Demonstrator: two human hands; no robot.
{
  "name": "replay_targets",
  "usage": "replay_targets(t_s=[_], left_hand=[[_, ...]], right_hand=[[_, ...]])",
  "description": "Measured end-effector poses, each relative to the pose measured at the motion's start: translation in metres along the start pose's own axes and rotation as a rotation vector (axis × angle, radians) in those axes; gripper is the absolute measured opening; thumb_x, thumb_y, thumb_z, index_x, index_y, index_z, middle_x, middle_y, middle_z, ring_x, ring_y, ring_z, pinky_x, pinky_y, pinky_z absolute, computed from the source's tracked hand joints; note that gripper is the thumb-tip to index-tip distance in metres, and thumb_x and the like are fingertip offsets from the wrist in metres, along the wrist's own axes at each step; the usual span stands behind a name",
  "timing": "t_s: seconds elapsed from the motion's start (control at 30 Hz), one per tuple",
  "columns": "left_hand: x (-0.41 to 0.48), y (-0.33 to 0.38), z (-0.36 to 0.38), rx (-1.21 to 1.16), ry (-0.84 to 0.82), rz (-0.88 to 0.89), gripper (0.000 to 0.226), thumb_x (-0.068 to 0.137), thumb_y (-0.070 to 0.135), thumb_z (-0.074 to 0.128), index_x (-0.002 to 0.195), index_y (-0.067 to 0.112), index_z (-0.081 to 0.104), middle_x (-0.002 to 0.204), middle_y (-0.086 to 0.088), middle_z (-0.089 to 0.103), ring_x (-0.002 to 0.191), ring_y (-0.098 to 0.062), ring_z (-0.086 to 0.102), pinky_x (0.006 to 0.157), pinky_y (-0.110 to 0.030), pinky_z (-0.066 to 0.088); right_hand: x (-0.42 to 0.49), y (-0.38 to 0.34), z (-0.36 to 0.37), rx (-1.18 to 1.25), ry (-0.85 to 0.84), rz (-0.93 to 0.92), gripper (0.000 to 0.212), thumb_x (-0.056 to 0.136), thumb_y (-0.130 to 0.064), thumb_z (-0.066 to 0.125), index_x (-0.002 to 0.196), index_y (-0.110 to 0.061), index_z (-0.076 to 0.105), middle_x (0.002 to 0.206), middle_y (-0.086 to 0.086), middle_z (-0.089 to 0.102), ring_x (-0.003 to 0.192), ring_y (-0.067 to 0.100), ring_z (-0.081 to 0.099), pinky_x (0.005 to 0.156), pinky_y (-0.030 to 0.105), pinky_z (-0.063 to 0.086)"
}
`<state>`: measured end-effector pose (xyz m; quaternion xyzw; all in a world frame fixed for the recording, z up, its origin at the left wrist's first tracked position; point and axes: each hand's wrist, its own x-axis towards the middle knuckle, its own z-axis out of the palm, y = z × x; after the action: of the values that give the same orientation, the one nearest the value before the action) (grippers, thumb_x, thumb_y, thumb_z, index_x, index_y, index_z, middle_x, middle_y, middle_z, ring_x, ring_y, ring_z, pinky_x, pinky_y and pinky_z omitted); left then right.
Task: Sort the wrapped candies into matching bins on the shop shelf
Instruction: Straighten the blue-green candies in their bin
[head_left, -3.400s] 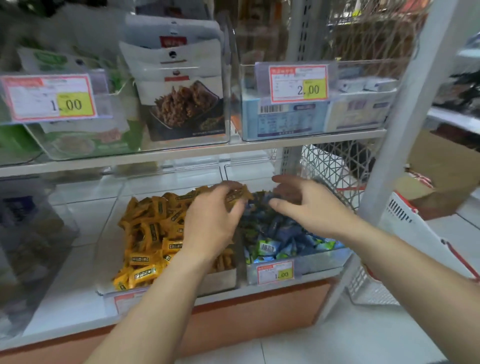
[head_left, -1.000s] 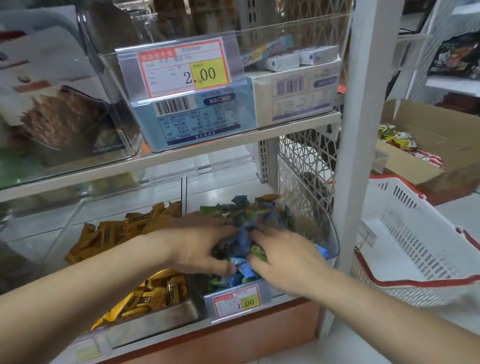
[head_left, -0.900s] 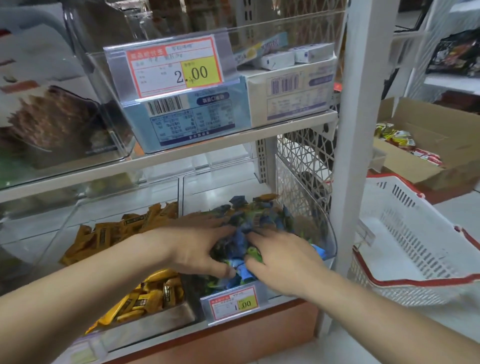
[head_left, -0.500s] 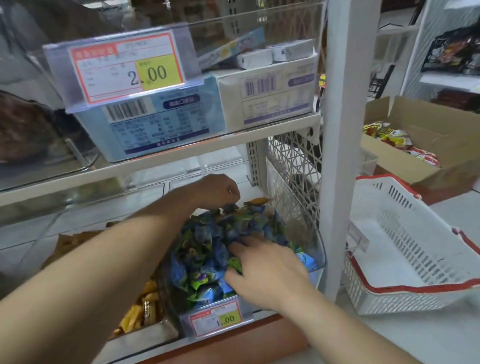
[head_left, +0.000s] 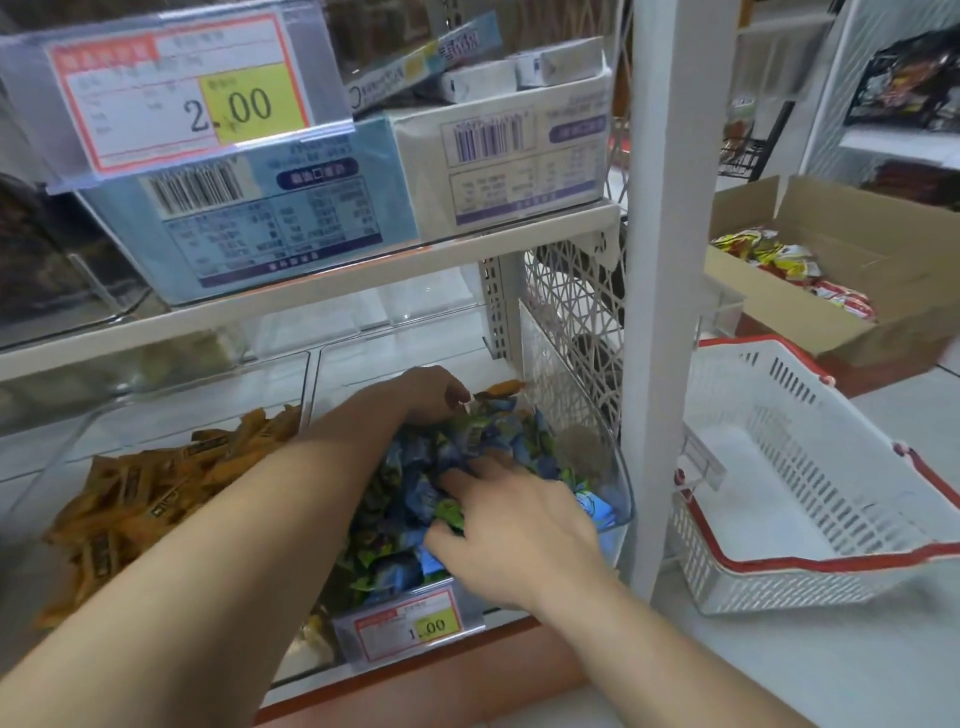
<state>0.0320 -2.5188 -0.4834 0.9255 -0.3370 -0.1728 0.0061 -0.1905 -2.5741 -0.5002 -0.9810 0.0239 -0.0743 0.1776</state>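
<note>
— What are the sweets like?

— Crinkly and glossy. The blue and green candies (head_left: 400, 569) are small twisted wrappers, heaped in a clear bin (head_left: 597, 441) of hard plastic with a rounded front corner. It sits under the white shelf board (head_left: 311, 293). The amber candies (head_left: 145, 493) are flat oblongs with dark labels, piled in the next bin to the left.

— Is anything out of place?

— One orange wrapper (head_left: 501, 387) lies at the back of the blue heap, just beside the person's left hand (head_left: 436, 389).

— How are the hands set?

— The left forearm crosses over the amber pile and reaches deep into the clear bin. Its fingers (head_left: 452, 400) curl downward into the wrappers, but it cannot be told whether they grip one. The right hand (head_left: 519, 535) lies palm down near the bin's front, its fingers (head_left: 462, 478) spread, nearly straight and pressing into the heap without closing on anything.

— And around them?

— A price tag (head_left: 410, 626) reading 1.00 fronts the bin. A white slatted basket (head_left: 805, 493) with a red rim stands to the right, past the upright post (head_left: 670, 260).
</note>
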Motion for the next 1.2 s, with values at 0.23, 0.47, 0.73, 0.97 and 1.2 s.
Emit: replay_targets(t_s=[0.23, 0.47, 0.73, 0.97, 1.2], left_hand=[[-0.009, 0.000, -0.002, 0.025, -0.092, 0.018, 0.046, 0.097, 0.020, 0.057, 0.143, 0.021, 0.050, 0.144, -0.003, 0.051, 0.127, -0.021, 0.049, 0.101, -0.027, 0.037], [-0.010, 0.002, -0.005, 0.126, -0.298, -0.060, 0.048, 0.098, 0.019, 0.046, 0.146, 0.024, 0.044, 0.149, -0.005, 0.044, 0.130, -0.023, 0.045, 0.107, -0.038, 0.039], [-0.018, -0.006, -0.013, 0.012, -0.349, -0.052, 0.054, 0.096, 0.023, 0.056, 0.147, 0.028, 0.040, 0.149, -0.003, 0.041, 0.129, -0.023, 0.044, 0.102, -0.036, 0.041], [-0.026, -0.019, -0.023, -0.054, -0.237, 0.007, 0.014, 0.087, 0.039, 0.064, 0.100, 0.041, 0.065, 0.107, 0.009, 0.062, 0.092, -0.010, 0.059, 0.075, -0.032, 0.049], [-0.045, -0.021, -0.033, -0.611, 0.154, 0.032, 0.013, 0.092, 0.024, 0.070, 0.103, 0.017, 0.068, 0.095, -0.002, 0.072, 0.082, -0.021, 0.072, 0.067, -0.027, 0.055]], right_hand=[[0.000, -0.002, -0.002, -0.017, -0.007, 0.011, 0.053, 0.079, -0.059, 0.027, 0.116, -0.034, 0.056, 0.116, -0.003, 0.057, 0.118, 0.025, 0.049, 0.070, 0.039, 0.044], [0.000, -0.002, -0.002, -0.021, 0.004, 0.013, 0.051, 0.080, -0.058, 0.029, 0.114, -0.033, 0.058, 0.114, -0.003, 0.058, 0.116, 0.023, 0.049, 0.070, 0.038, 0.046], [0.000, -0.002, -0.002, -0.019, -0.003, 0.019, 0.053, 0.080, -0.059, 0.029, 0.117, -0.034, 0.057, 0.117, -0.003, 0.057, 0.119, 0.022, 0.048, 0.071, 0.038, 0.048], [0.001, -0.002, -0.002, -0.031, 0.003, 0.018, 0.055, 0.080, -0.060, 0.029, 0.119, -0.034, 0.057, 0.119, -0.004, 0.057, 0.119, 0.023, 0.048, 0.071, 0.038, 0.046], [0.002, -0.002, -0.004, -0.028, -0.005, 0.030, 0.052, 0.083, -0.058, 0.033, 0.122, -0.034, 0.057, 0.121, -0.004, 0.057, 0.122, 0.023, 0.047, 0.075, 0.039, 0.050]])
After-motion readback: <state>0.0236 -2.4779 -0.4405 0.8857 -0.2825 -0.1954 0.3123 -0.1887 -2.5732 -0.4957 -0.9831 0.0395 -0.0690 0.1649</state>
